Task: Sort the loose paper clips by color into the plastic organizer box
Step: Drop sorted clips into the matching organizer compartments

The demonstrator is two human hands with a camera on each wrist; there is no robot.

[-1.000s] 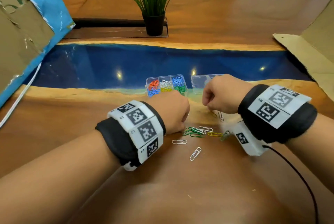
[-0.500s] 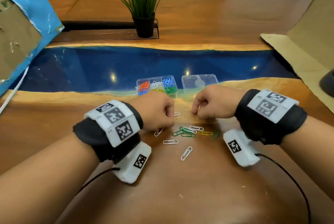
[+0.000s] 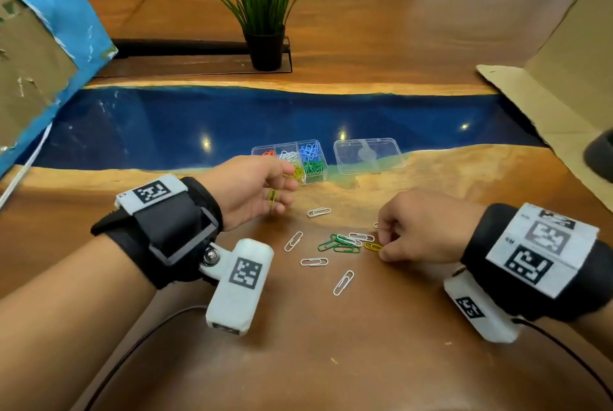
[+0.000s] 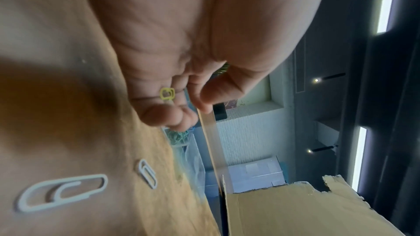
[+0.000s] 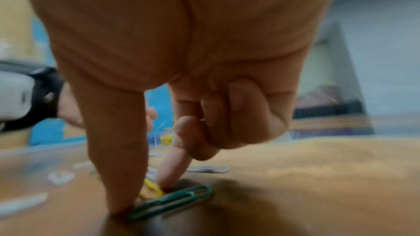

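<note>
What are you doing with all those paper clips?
Sorting them by color. The left hand holds a yellow clip near the organizer box, which already has orange, white, blue, yellow and green ones. The right hand is pinching another yellow clip on the table, beside the green clips and some white ones.

Head view high, facing down-forward, wrist views close along fingers, sharing scattered clips (image 3: 345, 243)

The left hand (image 3: 247, 190) holds a yellow-green paper clip (image 3: 272, 196) just in front of the clear organizer box (image 3: 316, 158). Nearer than the box, the right hand (image 3: 419, 228) pinches a yellow clip (image 3: 373, 247) beside a green clip cluster (image 3: 338, 244); the box's lid (image 3: 368, 156) lies right of it.
</note>
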